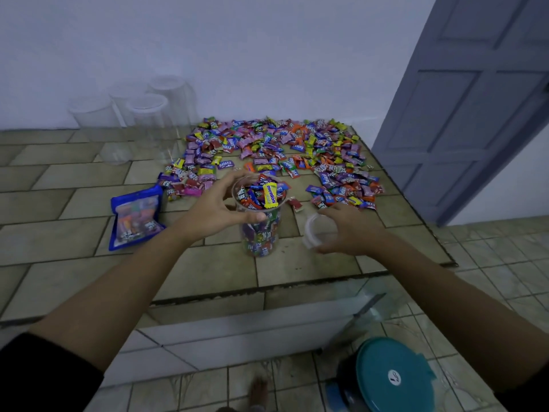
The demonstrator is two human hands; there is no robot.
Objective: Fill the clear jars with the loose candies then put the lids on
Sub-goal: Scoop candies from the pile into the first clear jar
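Clear jar (261,233): upright at the middle of the tiled tabletop (74,281), filled to the rim with wrapped sweets, uncovered.
Left hand (217,211): fingers and thumb curved round the jar's upper part, gripping it.
Right hand (353,230): just right of the jar, fingers curled round a clear lid (318,230).
Loose candies (297,150): spread behind the jar.
Empty jars (145,114): far left, by the wall.
Blue bag (135,217): flat, left of the jar.
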